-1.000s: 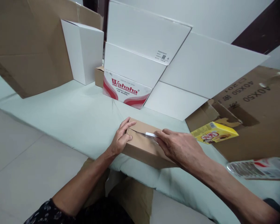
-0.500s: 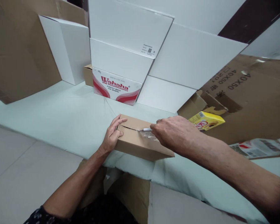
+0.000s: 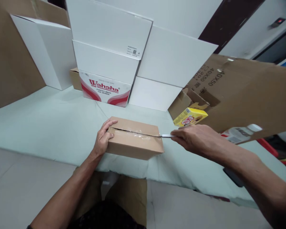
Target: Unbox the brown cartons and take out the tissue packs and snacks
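A small brown cardboard box (image 3: 135,144) lies on the pale green cloth surface (image 3: 50,121), its top seam slit open along the taped middle. My left hand (image 3: 102,138) grips the box's left end, thumb on the near side and fingers over the top. My right hand (image 3: 195,140) is closed around a small white-handled cutter (image 3: 166,135), whose tip sits at the right end of the seam, just past the box's right edge.
White flat cartons (image 3: 109,31) and a red-printed Wahaha box (image 3: 105,90) stand behind. A large brown carton (image 3: 248,92) leans at right, with a yellow packet (image 3: 189,116) and a plastic bottle (image 3: 240,133) beside it. Brown cardboard (image 3: 11,57) stands at left.
My right hand has drawn the cutter rightward along the top seam, from the box's middle to past its right edge. My left hand stayed on the box's left end.
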Tool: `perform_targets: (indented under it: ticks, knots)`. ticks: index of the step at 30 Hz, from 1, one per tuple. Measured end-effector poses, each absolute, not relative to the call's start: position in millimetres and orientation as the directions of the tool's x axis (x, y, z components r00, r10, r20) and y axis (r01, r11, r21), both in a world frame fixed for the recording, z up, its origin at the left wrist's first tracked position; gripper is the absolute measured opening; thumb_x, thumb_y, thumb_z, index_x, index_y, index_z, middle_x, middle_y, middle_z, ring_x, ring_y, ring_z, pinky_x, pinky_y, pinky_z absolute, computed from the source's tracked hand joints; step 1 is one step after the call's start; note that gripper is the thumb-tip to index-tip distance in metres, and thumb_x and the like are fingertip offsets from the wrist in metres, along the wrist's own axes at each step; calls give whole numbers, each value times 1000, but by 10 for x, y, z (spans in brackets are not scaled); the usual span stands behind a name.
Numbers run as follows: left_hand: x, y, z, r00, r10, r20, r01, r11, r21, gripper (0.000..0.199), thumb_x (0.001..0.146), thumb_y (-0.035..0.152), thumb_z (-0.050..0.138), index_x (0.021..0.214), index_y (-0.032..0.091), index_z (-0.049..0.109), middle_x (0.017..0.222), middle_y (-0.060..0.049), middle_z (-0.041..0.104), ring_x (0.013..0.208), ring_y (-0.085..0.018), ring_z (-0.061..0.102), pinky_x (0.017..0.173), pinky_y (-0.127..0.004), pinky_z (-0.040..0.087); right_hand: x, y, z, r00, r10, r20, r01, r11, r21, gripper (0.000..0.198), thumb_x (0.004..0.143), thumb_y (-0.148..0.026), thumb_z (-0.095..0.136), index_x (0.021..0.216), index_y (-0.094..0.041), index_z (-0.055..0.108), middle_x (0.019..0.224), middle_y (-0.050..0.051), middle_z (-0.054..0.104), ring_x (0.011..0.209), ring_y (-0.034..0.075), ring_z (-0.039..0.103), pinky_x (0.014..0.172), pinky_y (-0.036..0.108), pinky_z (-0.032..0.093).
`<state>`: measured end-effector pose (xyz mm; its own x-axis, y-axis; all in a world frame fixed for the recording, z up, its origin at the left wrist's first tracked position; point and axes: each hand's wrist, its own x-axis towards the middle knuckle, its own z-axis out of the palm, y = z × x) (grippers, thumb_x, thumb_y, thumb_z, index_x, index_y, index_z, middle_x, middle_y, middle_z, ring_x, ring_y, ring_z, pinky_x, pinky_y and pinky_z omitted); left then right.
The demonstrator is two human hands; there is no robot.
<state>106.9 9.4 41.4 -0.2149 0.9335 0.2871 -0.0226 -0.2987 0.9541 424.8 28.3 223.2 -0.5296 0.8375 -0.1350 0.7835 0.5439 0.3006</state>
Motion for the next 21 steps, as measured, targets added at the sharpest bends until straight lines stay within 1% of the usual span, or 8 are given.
perform_targets:
  ticks: [3,5,7,9,11,14,17,21]
  knots:
    - [1072,98,405,-216,937,276,-47,-292,955,60,66,30,57,122,17,74,152,-9,60,147,-40,47,127,-53,28,4548,250,2095,-544,839,-7,826,538,167,28,95,-39,57,84,-27,79,73,5,78,58,20,64,50,30,29]
    - [1078,102,396,-223,936,271,-64,-291,954,60,65,31,57,122,18,74,151,-9,61,146,-40,47,126,-53,28,4752,185,1878,-497,862,102,866,500,0,34,96,-47,55,95,-26,81,84,6,81,66,22,70,55,31,41]
    - [1084,106,386,-228,937,265,-75,-288,955,60,65,31,58,121,18,75,151,-9,61,146,-40,47,126,-53,28,4943,95,1541,-380,905,191,887,416,-203,42,98,-52,51,99,-23,81,93,8,82,74,23,73,64,32,50]
    - [1084,109,377,-229,938,260,-76,-283,956,59,66,31,58,121,18,75,149,-8,62,146,-40,47,126,-52,28,5090,3,1129,-186,951,249,916,259,-308,44,98,-53,50,101,-21,80,102,10,82,83,25,75,70,33,54]
    - [1079,107,369,-225,939,260,-73,-282,957,58,67,31,57,121,18,75,146,-8,64,144,-40,49,126,-52,29,5157,-71,726,0,970,243,965,64,-254,43,99,-48,48,109,-21,79,105,11,82,88,27,75,71,35,54]
    - [1063,100,352,-213,939,269,-72,-290,954,59,69,31,57,123,18,74,144,-8,65,143,-39,50,126,-54,29,5103,-137,303,116,966,229,991,-98,-90,38,99,-31,46,120,-19,76,105,14,79,90,27,73,75,36,50]
    - [1043,111,323,-216,938,270,-79,-292,953,57,71,31,57,124,18,74,145,-8,65,145,-40,47,127,-54,26,4993,-154,149,117,960,253,993,-107,-54,34,97,-22,51,119,-17,76,105,15,77,97,28,70,85,39,48]
    - [1037,129,314,-238,934,267,-81,-293,953,55,71,29,60,123,21,76,153,-7,60,150,-38,44,129,-51,23,4906,-183,196,103,946,307,992,-75,-102,34,98,-31,56,123,-18,73,128,16,72,115,31,66,95,45,49]
